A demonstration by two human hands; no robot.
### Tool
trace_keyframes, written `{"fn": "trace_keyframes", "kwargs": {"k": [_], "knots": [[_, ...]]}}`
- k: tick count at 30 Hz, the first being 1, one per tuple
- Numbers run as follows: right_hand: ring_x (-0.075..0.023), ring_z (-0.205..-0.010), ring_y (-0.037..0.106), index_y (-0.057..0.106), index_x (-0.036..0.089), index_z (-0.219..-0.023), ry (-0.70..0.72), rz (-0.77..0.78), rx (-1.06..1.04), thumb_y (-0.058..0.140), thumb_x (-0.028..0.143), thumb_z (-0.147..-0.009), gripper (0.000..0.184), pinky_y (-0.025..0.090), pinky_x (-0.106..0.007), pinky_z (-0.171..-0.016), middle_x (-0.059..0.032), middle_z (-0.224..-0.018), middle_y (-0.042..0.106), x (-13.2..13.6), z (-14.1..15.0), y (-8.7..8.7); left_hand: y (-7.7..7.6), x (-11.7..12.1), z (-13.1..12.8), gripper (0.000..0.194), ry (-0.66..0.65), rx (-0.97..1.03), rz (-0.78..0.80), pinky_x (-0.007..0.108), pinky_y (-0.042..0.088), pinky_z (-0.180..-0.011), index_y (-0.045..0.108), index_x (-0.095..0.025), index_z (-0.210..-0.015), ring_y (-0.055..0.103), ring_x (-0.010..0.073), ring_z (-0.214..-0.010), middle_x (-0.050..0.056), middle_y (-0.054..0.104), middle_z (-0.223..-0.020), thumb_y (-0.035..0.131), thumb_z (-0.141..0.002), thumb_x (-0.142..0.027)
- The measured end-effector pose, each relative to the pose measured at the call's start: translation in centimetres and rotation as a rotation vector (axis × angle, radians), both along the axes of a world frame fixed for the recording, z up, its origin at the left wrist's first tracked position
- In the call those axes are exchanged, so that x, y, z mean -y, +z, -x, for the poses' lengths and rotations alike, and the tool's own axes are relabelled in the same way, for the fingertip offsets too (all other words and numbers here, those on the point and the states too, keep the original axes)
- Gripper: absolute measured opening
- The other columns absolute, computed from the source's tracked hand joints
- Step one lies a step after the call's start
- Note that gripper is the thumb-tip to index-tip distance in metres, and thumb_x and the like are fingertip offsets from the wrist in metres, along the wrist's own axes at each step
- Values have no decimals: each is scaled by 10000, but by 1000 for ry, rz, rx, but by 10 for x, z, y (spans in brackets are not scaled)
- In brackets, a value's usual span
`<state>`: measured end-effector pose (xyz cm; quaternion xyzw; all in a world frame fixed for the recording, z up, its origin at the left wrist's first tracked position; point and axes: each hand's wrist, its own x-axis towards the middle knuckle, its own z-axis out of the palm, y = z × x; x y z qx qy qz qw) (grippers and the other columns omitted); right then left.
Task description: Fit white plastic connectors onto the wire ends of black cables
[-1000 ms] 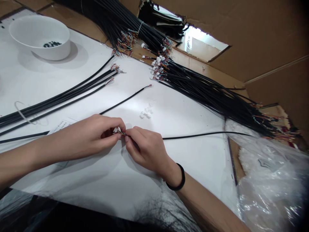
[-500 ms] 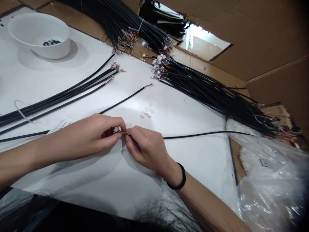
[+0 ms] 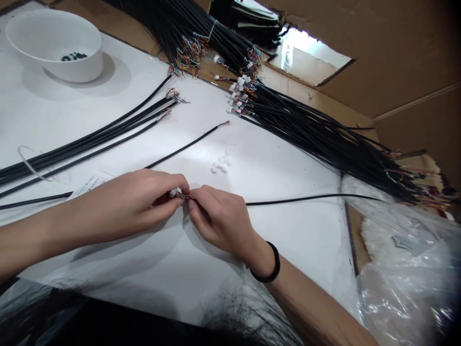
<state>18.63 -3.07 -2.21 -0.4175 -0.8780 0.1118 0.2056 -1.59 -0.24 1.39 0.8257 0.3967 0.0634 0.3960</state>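
Black cable [image 3: 295, 203] level, wire end [image 3: 183, 196] pointing left, right grip [image 3: 221, 221] pinching it, left grip [image 3: 137, 202] pinching white connector [image 3: 174, 192]

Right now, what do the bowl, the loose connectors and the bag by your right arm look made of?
The bowl: smooth white plastic or ceramic, can't tell which, by its soft sheen. The loose connectors: milky translucent plastic, light passing through them. The bag: thin clear plastic film, crinkled with bright glare.

A plain black band [image 3: 277, 264] circles the bare right wrist [image 3: 258, 257].
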Motion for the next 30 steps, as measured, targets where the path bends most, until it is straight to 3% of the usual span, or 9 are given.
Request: {"fn": "trace_keyframes", "kwargs": {"k": [30], "knots": [[-118,-575,474,613,160,-821,2,11,5,373,224,-939,275,296,-271,-514,0,-661,588,0,0,0,-1,-3,1,153,-27,22,-14,250,338,-572,587,-205,-904,541,120,-636,-25,612,-739,454,-940,-271]]}}
